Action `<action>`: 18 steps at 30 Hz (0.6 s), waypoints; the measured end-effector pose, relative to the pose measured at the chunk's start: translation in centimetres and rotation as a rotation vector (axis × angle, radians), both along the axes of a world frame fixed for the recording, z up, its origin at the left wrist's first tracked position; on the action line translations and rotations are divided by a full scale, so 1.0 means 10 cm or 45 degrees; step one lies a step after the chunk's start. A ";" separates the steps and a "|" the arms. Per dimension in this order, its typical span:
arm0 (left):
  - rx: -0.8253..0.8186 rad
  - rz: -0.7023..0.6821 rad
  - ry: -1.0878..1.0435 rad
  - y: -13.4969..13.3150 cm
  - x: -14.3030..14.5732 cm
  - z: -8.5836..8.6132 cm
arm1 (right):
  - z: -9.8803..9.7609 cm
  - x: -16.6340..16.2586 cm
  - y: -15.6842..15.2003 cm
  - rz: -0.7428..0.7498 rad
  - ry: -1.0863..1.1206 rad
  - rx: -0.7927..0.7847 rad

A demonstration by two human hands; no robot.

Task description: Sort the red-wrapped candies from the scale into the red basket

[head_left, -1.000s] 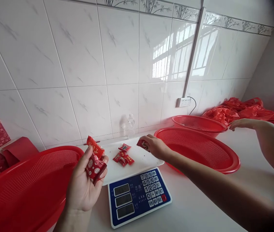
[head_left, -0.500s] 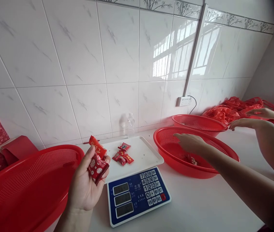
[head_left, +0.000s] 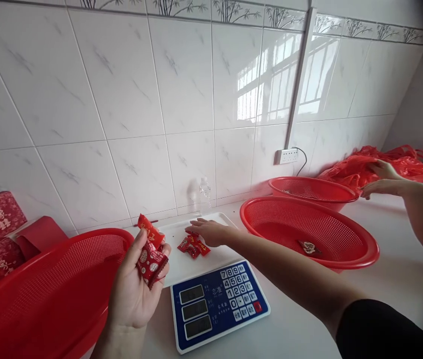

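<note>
My left hand [head_left: 136, 284], palm up, has its fingers curled around wrapped candies: an orange-red one [head_left: 150, 233] on top and a dark red one with pale round prints [head_left: 152, 263] below. Over the white scale tray [head_left: 174, 269] reaches my right hand [head_left: 211, 232], palm down with fingers stretched out. Beneath its fingertips lie several red wrapped candies [head_left: 194, 246], some partly covered by the hand. In front of the tray is the blue keypad panel of the scale [head_left: 220, 306].
A large red basket [head_left: 47, 279] stands at left beside red gift boxes [head_left: 4, 214]. Right of the scale are another red basket [head_left: 364, 252] with a dark packet [head_left: 309, 247], and one behind it [head_left: 310, 184]. A co-worker's hands [head_left: 386, 187] touch red plastic bags [head_left: 416, 167]. A clear bottle [head_left: 204, 192] stands by the wall.
My right hand has moved left from over the red basket to the candies on the tray. My left hand still holds its candies. The co-worker's hands have shifted at the bags.
</note>
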State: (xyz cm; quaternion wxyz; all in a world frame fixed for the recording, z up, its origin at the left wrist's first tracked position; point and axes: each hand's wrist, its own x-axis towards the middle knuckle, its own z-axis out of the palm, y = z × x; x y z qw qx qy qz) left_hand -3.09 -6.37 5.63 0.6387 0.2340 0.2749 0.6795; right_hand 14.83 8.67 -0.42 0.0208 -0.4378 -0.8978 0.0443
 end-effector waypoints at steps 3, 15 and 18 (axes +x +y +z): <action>0.017 -0.002 -0.004 -0.01 -0.01 0.00 | -0.01 -0.08 0.06 0.033 -0.002 0.012; 0.043 -0.047 0.011 0.00 0.00 -0.03 | 0.17 0.79 -0.32 -0.610 0.012 0.224; 0.065 -0.068 0.015 0.00 0.01 -0.05 | 0.25 1.17 -0.40 -0.870 -0.036 0.220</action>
